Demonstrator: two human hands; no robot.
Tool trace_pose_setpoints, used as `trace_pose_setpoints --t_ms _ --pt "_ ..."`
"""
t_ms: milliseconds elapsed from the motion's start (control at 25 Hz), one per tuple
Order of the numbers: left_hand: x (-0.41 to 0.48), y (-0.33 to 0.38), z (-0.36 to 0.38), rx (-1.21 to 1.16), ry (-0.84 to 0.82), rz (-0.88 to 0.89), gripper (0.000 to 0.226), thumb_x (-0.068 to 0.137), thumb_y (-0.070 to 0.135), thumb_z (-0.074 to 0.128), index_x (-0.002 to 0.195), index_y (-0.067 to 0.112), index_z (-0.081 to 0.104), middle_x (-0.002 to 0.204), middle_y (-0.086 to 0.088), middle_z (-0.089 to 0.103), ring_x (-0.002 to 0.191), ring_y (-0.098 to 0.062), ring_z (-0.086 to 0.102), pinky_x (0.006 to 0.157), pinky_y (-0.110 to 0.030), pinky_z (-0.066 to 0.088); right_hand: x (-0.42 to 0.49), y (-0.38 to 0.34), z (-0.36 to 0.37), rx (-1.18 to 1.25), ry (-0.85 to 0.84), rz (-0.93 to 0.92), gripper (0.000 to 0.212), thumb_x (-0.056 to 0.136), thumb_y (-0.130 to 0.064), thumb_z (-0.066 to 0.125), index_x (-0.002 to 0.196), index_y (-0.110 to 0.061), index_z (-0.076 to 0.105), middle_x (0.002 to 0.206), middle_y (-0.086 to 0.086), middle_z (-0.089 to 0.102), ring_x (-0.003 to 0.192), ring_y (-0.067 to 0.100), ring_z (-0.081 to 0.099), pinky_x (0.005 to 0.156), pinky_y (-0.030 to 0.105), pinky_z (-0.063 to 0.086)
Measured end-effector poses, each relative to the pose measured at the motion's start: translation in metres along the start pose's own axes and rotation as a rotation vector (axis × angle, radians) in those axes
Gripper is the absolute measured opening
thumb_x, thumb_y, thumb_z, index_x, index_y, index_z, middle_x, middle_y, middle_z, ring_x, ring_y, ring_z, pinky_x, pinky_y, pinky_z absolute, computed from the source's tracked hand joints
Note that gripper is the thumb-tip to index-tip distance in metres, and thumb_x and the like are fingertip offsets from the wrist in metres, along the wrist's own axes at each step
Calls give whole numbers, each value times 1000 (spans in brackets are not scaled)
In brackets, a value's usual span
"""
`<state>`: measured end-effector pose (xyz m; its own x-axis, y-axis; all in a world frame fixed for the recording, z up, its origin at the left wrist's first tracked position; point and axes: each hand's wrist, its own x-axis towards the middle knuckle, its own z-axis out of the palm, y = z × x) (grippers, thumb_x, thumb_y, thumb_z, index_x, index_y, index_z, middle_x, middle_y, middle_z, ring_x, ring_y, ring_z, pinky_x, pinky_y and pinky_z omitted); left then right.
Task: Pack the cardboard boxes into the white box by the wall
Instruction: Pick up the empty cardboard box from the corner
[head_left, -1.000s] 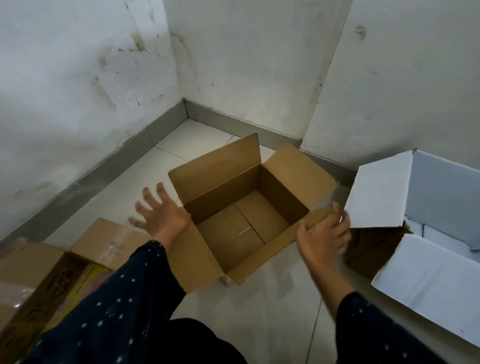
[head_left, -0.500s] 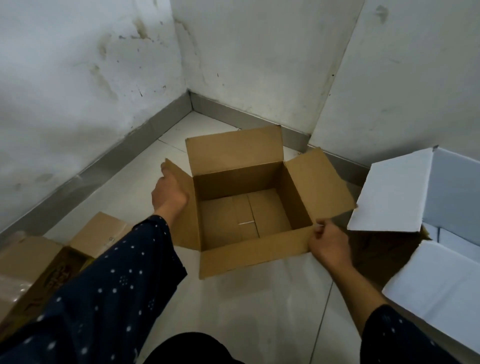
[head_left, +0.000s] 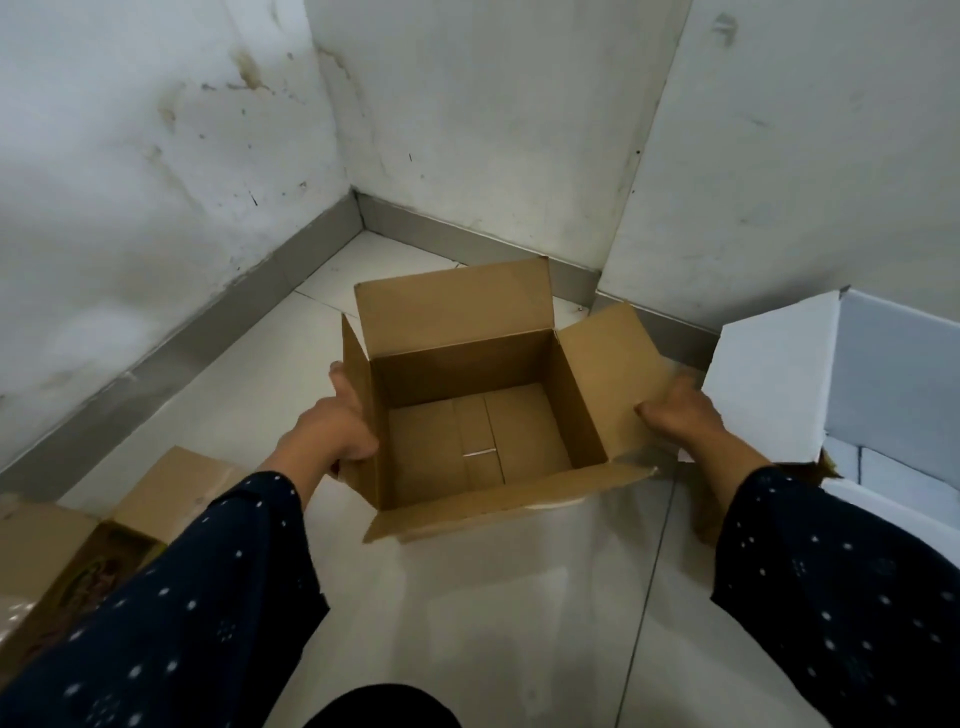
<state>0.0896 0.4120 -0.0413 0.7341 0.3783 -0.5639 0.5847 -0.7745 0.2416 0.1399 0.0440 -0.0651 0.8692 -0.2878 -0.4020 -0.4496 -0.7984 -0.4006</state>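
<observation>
An empty brown cardboard box (head_left: 480, 364) stands on the tiled floor in the middle, its four flaps spread open. My left hand (head_left: 332, 431) grips its left side wall under the left flap. My right hand (head_left: 683, 415) holds the right flap from outside, thumb on top. The white box (head_left: 769, 384) stands at the right by the wall with white flaps open; its brown inside is mostly hidden behind a flap and my right arm.
More cardboard boxes (head_left: 161, 493) lie at the lower left, one with a printed side (head_left: 88, 577). Stained white walls meet in a corner behind the box, with a grey skirting (head_left: 208, 332) along the floor.
The cardboard box has turned square to me. My left hand went from its left flap to its side wall; my right hand shifted from the front corner to the right flap.
</observation>
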Motion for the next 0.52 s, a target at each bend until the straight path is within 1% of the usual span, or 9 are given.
trace_pose_setpoints --t_ms 40,80,160,200,240,320,360,440,520 --pt "0 3 1 10 17 26 112 80 3 65 142 33 -23 84 -14 54 66 -27 64 42 -30 51 0 3 1 -7 26 -17 52 91 -34 57 132 -7 42 131 19 52 108 37 54 89 44 44" --pt "3 8 3 29 87 69 104 81 4 64 144 34 -13 83 -12 53 66 -26 63 42 -30 50 -2 6 4 -16 60 -56 42 92 -33 55 123 -6 47 122 18 58 93 31 55 80 40 45" --pt "11 23 8 58 309 173 83 84 6 62 144 28 10 81 -8 54 64 -23 58 43 -29 44 -6 9 9 -14 108 -140 36 94 -31 52 120 -7 48 113 16 59 81 24 50 73 34 43" --pt "16 31 10 18 385 219 72 85 7 60 142 24 20 84 -8 57 65 -23 57 45 -29 42 -8 10 11 -3 137 -154 34 96 -29 51 120 -6 46 112 17 59 80 22 50 72 34 43" --pt "21 40 10 -65 398 252 63 86 9 59 140 21 29 92 -9 61 70 -24 58 51 -31 44 -10 13 13 10 181 -147 30 96 -28 51 117 -7 46 110 17 60 78 22 50 71 33 43" --pt "30 58 9 -246 310 281 50 88 14 58 135 19 42 112 -11 63 84 -28 62 68 -37 54 -15 21 12 46 265 -72 23 96 -24 52 110 -8 44 105 17 60 75 22 53 69 33 46" --pt "35 68 9 -279 278 282 45 89 15 56 133 17 47 115 -11 63 87 -29 63 76 -40 56 -15 26 9 72 286 -30 23 96 -23 52 111 -8 43 104 17 60 75 24 56 69 34 48" --pt "43 84 10 -247 315 281 36 92 14 51 127 14 55 111 -10 66 81 -29 65 78 -41 58 -15 33 2 120 300 22 27 97 -23 50 117 -7 42 105 18 59 79 30 62 74 40 54" --pt "50 98 14 -207 398 303 29 94 14 49 120 12 61 105 -11 68 82 -30 67 75 -35 55 -13 35 -2 144 293 34 28 98 -24 49 119 -8 40 106 17 59 81 32 66 79 45 57"
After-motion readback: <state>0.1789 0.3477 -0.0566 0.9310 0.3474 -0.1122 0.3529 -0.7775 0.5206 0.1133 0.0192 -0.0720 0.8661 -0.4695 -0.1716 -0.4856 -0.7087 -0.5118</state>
